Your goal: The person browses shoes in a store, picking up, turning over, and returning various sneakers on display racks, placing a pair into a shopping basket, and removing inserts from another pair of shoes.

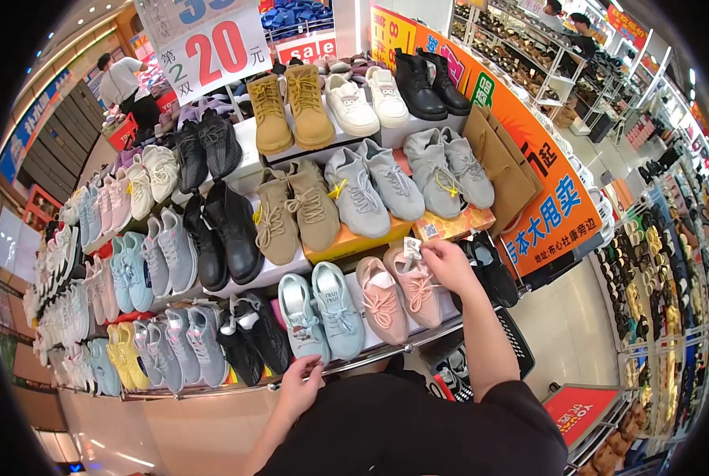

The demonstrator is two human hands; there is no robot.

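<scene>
My right hand (448, 266) pinches a small crumpled piece of white paper (411, 248) just above the opening of a pink sneaker (418, 295). The matching pink sneaker (382, 303) stands to its left, with white showing inside. In front of the light blue sneakers, my left hand (300, 386) hovers near the toe of the left blue sneaker (305, 329). Its fingers are loosely bent with nothing visible in them, and whether they touch the metal rail (370, 357) I cannot tell. The other light blue sneaker (338, 317) stands between that one and the pink pair.
Tiered rows of shoes spread left, including grey sneakers (358, 194), tan boots (305, 107) and black boots (231, 230). A price sign (203, 47) hangs above. An orange banner (553, 190) borders the right side. A red sign (584, 412) stands low right, and people are in the background.
</scene>
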